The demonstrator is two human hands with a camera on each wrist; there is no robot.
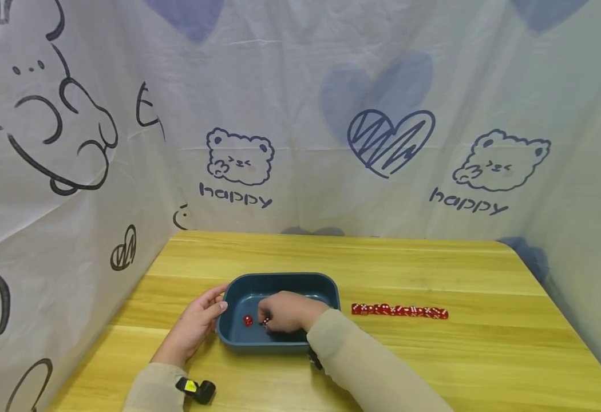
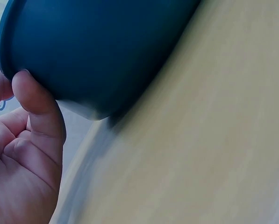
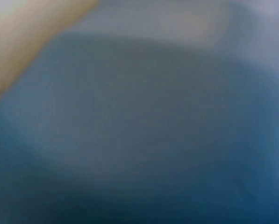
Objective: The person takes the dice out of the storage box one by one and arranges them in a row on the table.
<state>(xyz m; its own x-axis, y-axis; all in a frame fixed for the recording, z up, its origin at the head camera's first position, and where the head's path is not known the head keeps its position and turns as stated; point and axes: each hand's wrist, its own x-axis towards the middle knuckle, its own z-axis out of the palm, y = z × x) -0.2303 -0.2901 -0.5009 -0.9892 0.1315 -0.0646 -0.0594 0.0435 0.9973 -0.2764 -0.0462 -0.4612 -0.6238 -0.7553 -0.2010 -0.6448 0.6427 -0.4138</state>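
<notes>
Dice (image 1: 248, 320), red, cubic, inside smooth blue rounded-rectangular tray (image 1: 280, 280); woodgrain table (image 1: 434, 269).

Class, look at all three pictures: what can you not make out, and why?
- Head view: the spots on the row of red dice are too small to read.
- Head view: the right hand hides part of the blue tray's floor.
- Right wrist view: all blur.

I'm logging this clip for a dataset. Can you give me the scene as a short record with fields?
left hand: rests against the outer left wall of the blue tray
right hand: inside the tray, fingertips on a red die
loose die: on the tray floor
row of red dice: on the wooden table, right of the tray
</notes>
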